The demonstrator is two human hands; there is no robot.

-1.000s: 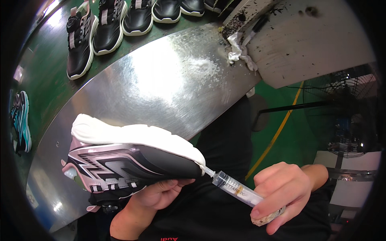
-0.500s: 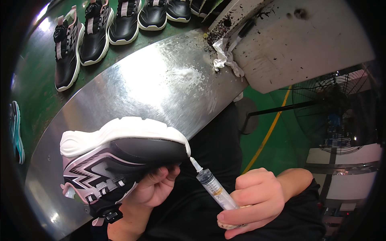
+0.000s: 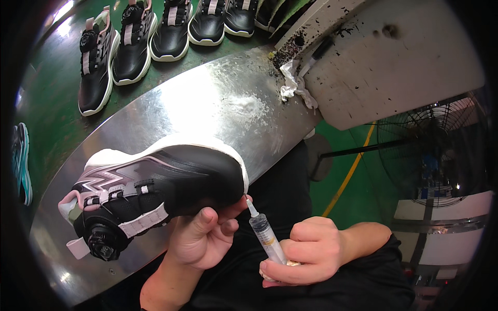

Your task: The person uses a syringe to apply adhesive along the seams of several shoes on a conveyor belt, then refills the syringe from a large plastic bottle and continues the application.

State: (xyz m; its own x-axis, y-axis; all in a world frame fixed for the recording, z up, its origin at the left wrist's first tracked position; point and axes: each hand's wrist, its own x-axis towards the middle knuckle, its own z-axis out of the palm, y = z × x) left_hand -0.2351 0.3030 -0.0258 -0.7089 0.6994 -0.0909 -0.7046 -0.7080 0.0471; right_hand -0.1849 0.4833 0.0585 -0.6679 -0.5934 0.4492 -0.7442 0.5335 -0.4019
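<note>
A black, grey and pink sneaker (image 3: 202,173) with a white sole is tilted on its side over the metal table. My left hand (image 3: 205,238) is closed on it from below, near the toe, some fingers hidden behind the shoe. Its toe points right and its round black dial (image 3: 102,242) faces me. My right hand (image 3: 311,254) grips a clear syringe (image 3: 268,238) that holds a little fluid. The syringe's pale tip touches, or nearly touches, the seam between sole and upper at the toe, close to a left fingertip.
Several matching sneakers (image 3: 171,31) stand in a row on the green surface beyond the metal table (image 3: 135,122). A crumpled white tissue (image 3: 290,80) lies by a stained panel (image 3: 399,67). At right is a black fan (image 3: 436,140); a teal-soled shoe (image 3: 23,163) sits far left.
The sneaker has rolled so more of its upper and dial shows and less of its sole. My right hand and the syringe have shifted left, the tip staying at the toe seam.
</note>
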